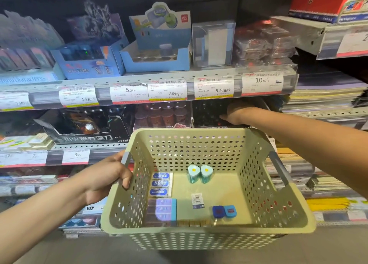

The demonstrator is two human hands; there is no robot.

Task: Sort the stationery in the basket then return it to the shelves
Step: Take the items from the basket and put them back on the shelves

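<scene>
While the left hand (108, 179) grips the basket (209, 227) by its grey side handle, the right hand (236, 112) is reaching deep into the middle shelf (211, 115), and it's too shadowy to tell if it's holding anything. Still in the basket: three erasers (161, 184) stacked along the left wall, two mint sharpeners (200, 173), two little blue cases (224, 211), and a purple pack (162, 211).

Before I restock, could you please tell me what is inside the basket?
Inside the basket: three blue-labelled erasers, two teal sharpeners, purple packs, a barcoded item and two blue cases. Its front wall partly hides the nearest things.
</scene>
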